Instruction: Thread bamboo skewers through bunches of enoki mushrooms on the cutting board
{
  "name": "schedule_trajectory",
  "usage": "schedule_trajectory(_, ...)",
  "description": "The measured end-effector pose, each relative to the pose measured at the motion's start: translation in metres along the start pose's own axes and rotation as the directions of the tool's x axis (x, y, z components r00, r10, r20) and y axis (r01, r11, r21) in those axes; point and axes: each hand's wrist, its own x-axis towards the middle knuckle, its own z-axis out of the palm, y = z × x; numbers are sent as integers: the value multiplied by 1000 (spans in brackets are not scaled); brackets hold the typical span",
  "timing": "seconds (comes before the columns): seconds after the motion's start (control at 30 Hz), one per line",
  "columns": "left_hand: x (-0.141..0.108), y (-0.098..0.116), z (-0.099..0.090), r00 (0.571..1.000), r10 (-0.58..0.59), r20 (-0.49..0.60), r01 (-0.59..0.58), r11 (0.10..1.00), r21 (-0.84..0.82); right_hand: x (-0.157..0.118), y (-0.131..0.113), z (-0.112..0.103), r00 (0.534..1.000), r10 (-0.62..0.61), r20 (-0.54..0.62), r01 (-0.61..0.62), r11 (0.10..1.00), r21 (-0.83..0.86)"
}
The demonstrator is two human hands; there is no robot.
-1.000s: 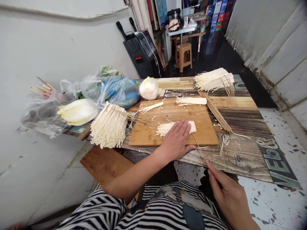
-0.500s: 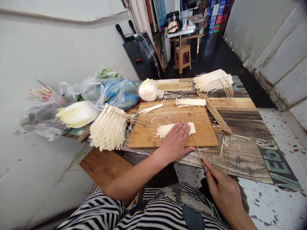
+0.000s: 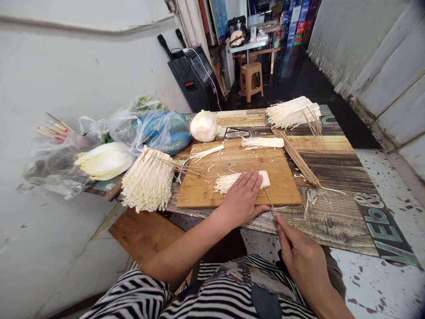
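Note:
My left hand (image 3: 242,195) lies flat with fingers stretched out, pressing a bundle of enoki mushrooms (image 3: 264,178) against the wooden cutting board (image 3: 206,195). Between the fingers and thumb of my right hand (image 3: 302,248) is a thin bamboo skewer (image 3: 269,198). Its far end meets the bundle near the cut base; whether the tip is inside is hidden. A smaller enoki bunch (image 3: 264,142) and a few loose enoki strands (image 3: 207,152) rest farther back on the board.
Skewered enoki (image 3: 148,179) are stacked left of the board, more enoki (image 3: 292,111) at the back right. Loose skewers (image 3: 297,157) lie along the board's right side. Napa cabbage (image 3: 104,160), a round pale vegetable (image 3: 204,126) and plastic bags (image 3: 162,128) crowd the left and back.
My right hand has moved slightly forward and left, toward the bundle, and less of the skewer shows between them. My left hand stays pressed on the enoki. The view has shifted slightly.

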Motion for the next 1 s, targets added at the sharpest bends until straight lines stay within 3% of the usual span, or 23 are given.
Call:
schedule_trajectory(0.2,0,-1,0,1000,3,-14,-3,1000,-20,8,-9,3,999,-37,4,37,980,-197)
schedule_trajectory(0.47,-1,1,6,997,5,-74,-8,999,-36,20,-9,-1,999,-48,19,49,992,-112)
schedule_trajectory(0.57,-2,4,5,995,-54,-87,53,998,-17,21,-8,-5,999,-40,34,43,995,-89)
schedule_trajectory(0.63,-2,5,5,992,-81,-94,82,997,4,22,-8,-6,998,-40,46,44,994,-101)
schedule_trajectory(0.8,-2,4,9,996,-18,-87,20,1000,21,29,-9,-1,996,-32,88,48,982,-185)
schedule_trajectory(1.0,0,7,10,995,-68,-68,69,998,9,37,-2,3,989,-106,103,132,948,-291)
